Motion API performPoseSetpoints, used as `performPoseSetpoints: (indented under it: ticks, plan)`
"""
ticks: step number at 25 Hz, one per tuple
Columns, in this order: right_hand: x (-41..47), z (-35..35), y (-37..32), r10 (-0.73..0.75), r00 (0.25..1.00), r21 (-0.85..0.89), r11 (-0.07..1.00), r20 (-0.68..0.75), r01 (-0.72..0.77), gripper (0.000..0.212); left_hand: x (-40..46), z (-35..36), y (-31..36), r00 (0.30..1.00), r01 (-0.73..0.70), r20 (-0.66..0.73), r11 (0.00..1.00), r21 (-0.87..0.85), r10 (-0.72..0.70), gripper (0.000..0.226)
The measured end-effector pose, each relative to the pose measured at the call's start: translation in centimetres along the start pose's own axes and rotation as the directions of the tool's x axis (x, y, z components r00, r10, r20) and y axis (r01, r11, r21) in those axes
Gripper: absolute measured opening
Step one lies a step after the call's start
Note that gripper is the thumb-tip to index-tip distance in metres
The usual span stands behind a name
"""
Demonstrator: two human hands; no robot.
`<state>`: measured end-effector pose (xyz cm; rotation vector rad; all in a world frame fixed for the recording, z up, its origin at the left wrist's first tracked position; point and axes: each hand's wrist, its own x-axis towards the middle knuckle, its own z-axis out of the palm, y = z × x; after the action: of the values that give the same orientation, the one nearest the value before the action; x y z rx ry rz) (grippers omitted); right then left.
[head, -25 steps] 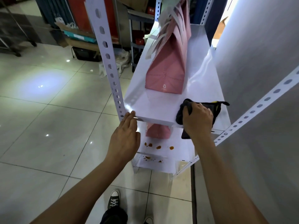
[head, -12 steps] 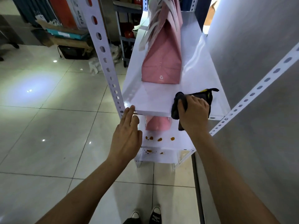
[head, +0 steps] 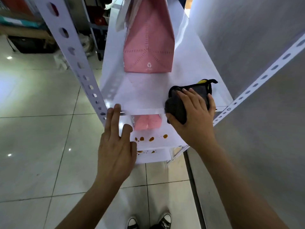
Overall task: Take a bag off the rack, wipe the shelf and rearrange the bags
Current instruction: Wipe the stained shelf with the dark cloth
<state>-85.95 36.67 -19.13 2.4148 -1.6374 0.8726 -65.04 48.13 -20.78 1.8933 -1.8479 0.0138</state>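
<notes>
A pink paper bag (head: 148, 47) with white handles stands upright on the white shelf (head: 142, 96) of the rack, a little back from the front edge. My right hand (head: 193, 116) presses a black cloth (head: 189, 98) with a yellow patch onto the shelf's front right corner; part of the cloth hangs over the edge. My left hand (head: 115, 146) has its fingers apart, fingertips touching the shelf's front edge at the left, holding nothing. A second pink bag (head: 146, 122) shows on the lower shelf (head: 171, 141), which carries brown stains (head: 151, 138).
A perforated white upright (head: 74, 58) stands left of the shelf, another (head: 257, 81) slants at the right. A grey wall (head: 247, 38) runs along the right side. Boxes and a dark cart sit at the back left on the tiled floor (head: 41, 138). My shoes (head: 148, 222) are below.
The view has closed in on the rack and tilted down. My right hand has slid the cloth slightly along the front right corner. My left hand stays at the shelf edge.
</notes>
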Motion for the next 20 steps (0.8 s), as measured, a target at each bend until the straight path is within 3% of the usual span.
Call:
performPoseSetpoints:
  ticks: [6,9,12,14,16,18,20]
  plan:
    - [-1.5,0.9,0.8,-0.125,0.979,0.129,0.981,-0.158,0.146,0.045,-3.3,3.2,-0.7,0.993,0.059,-0.100,0.997,-0.059,-0.064,0.036]
    - [-4.1,0.3,1.4,-0.172,0.957,0.173,0.961,-0.231,0.215,0.049,-6.7,6.8,-1.6,0.996,0.088,-0.006,0.995,-0.050,-0.088,0.046]
    - [-9.1,2.9,1.7,-0.191,0.958,0.246,0.938,-0.215,0.243,0.052,-10.0,11.6,-2.9,0.985,0.120,0.124,0.993,-0.020,-0.116,0.058]
    - [-13.2,6.5,2.8,-0.091,0.991,0.355,0.927,-0.096,0.119,0.051,-11.5,14.4,-3.6,0.971,0.146,0.192,0.989,-0.010,-0.141,0.063]
    - [-16.5,10.4,4.5,0.084,0.991,0.535,0.835,0.109,-0.129,0.051,-12.4,17.1,-4.3,0.950,0.190,0.255,0.982,-0.010,-0.181,0.067]
    - [-18.0,13.5,5.6,0.221,0.935,0.646,0.678,0.276,-0.351,0.056,-12.5,19.7,-5.1,0.938,0.208,0.282,0.978,-0.001,-0.200,0.069]
    - [-18.3,15.6,6.0,0.340,0.870,0.674,0.551,0.356,-0.491,0.053,-12.5,22.2,-6.0,0.933,0.203,0.301,0.979,0.012,-0.198,0.073]
